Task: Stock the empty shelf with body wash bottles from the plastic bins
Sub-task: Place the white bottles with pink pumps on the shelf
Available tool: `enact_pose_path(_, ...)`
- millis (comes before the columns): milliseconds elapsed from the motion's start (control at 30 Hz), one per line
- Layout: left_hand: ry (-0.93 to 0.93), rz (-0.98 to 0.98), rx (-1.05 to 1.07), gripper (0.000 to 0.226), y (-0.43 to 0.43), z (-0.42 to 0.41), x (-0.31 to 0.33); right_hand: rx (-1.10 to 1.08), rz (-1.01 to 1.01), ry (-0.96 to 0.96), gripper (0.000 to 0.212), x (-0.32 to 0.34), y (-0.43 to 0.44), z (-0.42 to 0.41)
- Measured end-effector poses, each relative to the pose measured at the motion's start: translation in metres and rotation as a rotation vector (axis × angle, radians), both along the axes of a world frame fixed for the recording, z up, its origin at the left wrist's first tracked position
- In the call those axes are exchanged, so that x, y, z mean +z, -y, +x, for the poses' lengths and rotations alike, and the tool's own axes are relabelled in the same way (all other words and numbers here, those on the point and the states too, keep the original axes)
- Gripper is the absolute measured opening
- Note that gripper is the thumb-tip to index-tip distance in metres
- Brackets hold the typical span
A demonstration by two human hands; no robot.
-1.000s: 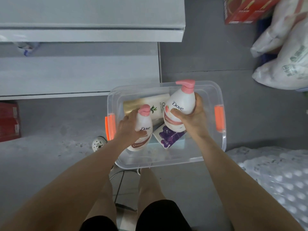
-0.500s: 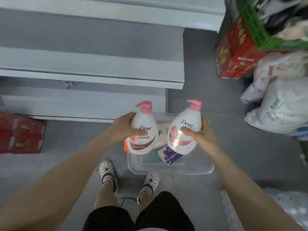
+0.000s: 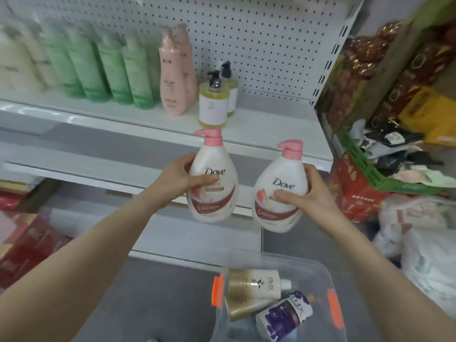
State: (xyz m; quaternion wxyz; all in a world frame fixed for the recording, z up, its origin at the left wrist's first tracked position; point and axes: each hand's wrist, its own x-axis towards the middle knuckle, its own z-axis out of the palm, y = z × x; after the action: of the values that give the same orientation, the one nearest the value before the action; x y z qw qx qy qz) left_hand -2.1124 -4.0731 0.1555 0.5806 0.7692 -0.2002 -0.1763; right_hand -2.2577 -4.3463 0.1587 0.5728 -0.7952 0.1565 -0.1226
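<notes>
My left hand (image 3: 179, 180) grips a white Dove bottle (image 3: 212, 191) with a pink pump, held upright in front of the shelves. My right hand (image 3: 309, 193) grips a second, matching Dove bottle (image 3: 280, 201) just to the right of the first. Both bottles hang in the air below the white shelf (image 3: 259, 130), whose right part is bare. Below my arms, the clear plastic bin (image 3: 318, 270) with orange latches stands on the floor. It holds a gold Olay bottle (image 3: 251, 292) and a purple Lux bottle (image 3: 283, 317) lying down.
The shelf carries green bottles (image 3: 111, 70), pink bottles (image 3: 174, 70) and two yellow pump bottles (image 3: 213, 102) against a pegboard back. Lower shelves sit beneath. Red boxes (image 3: 27, 245) lie at left; a red box (image 3: 355, 193), a green crate (image 3: 365, 174) and white sacks (image 3: 424, 243) crowd the right.
Both hands lifted the two Dove bottles out of the bin and up to shelf height. My view tilted up from the floor to the stocked shelf.
</notes>
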Motion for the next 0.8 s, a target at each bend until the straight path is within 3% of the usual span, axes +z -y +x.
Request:
enact_pose_path(300,0.116,-0.047,0.121,0.060,-0.025,0.062,0.046,-0.067,-0.054,0.201,0.077,0.082,-0.017,0.095)
enact_pose_path(533,0.100,-0.109,0.171,0.062,-0.022,0.087,0.048,-0.107,-0.019,0.179,0.080,0.072,-0.013,0.167)
enact_pose_path(800,0.098,-0.081,0.211,0.048,-0.014,0.109,0.038,-0.002,0.074,0.195,0.074,0.054,0.008,0.215)
